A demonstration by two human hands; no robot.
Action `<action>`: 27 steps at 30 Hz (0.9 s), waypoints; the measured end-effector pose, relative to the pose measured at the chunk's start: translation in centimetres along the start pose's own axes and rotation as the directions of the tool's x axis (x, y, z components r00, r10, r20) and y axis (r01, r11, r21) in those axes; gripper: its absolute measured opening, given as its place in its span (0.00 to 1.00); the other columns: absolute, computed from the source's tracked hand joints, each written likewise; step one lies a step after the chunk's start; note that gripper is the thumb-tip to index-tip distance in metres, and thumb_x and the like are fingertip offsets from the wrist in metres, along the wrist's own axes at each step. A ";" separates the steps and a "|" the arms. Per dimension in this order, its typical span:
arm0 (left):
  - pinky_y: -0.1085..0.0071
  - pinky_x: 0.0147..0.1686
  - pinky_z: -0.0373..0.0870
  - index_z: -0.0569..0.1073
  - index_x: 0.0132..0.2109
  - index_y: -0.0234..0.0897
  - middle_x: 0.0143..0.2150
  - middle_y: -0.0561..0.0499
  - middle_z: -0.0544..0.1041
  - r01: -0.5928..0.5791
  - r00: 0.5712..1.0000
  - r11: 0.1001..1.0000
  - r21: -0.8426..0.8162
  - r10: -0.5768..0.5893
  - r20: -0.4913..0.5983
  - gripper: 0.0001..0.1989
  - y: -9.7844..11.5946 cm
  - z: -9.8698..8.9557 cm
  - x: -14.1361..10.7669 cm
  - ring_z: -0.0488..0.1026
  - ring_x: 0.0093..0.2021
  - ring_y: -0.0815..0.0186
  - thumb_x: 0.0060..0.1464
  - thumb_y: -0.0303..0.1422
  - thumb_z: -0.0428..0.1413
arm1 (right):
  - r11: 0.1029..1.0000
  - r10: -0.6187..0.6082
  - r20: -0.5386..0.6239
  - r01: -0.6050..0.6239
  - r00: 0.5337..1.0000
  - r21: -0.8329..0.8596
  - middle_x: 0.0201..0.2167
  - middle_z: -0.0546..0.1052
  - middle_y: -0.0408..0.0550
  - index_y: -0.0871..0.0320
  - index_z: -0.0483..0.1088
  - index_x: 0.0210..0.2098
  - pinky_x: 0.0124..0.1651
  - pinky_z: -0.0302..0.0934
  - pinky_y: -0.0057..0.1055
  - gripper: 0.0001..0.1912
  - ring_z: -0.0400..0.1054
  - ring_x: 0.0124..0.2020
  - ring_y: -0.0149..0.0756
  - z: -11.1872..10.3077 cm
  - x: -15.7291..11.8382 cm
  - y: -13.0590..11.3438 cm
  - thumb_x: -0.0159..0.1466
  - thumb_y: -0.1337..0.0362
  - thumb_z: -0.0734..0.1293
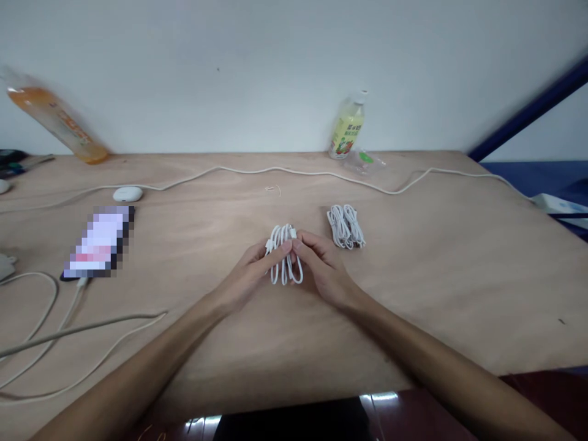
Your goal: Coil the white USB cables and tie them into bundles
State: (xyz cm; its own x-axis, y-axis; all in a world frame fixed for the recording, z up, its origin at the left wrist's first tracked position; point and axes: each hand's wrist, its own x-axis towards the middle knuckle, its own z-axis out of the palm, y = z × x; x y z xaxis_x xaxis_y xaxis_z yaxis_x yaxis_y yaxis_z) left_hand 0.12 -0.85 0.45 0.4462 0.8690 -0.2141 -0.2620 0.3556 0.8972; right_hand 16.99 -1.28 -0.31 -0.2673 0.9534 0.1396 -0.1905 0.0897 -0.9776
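Between my two hands, a coiled white cable (274,274) is held above the wooden table. My left hand (252,264) pinches the coil from the left, its thumb across the loops. From the right, my right hand (321,260) grips the same coil with thumb and fingers, close to a plug with a metal tip at the top. Both thumbs nearly meet at the middle of the coil. Just beyond my right hand lie bundled white cables (344,226), side by side on the table.
A phone (96,245) with a cable plugged in and a white case (127,194) lie at left. An orange drink bottle (59,122) and a yellow-labelled bottle (347,130) stand near the wall. One long white cord (275,169) crosses the table's back. Loose cables lie front left.
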 end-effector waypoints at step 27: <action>0.70 0.33 0.71 0.77 0.33 0.36 0.30 0.53 0.71 -0.177 0.968 0.981 0.080 0.189 -0.168 0.23 0.0 -0.6 0.4 0.68 0.31 0.67 0.58 0.52 0.70 | 0.998 -0.004 -0.211 -0.010 0.978 -0.063 0.24 0.72 0.40 0.52 0.67 0.28 0.27 0.63 0.29 0.22 0.65 0.24 0.31 0.0 0.6 0.1 0.68 0.44 0.71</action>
State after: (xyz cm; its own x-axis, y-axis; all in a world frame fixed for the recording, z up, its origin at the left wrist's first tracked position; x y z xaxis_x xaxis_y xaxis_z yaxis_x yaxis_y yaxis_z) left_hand -0.20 -0.36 0.13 0.2383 0.9657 -0.1030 -0.2673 0.1672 0.9490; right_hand 16.80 -0.68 -0.34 -0.0616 0.9924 0.1067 -0.1274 0.0982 -0.9870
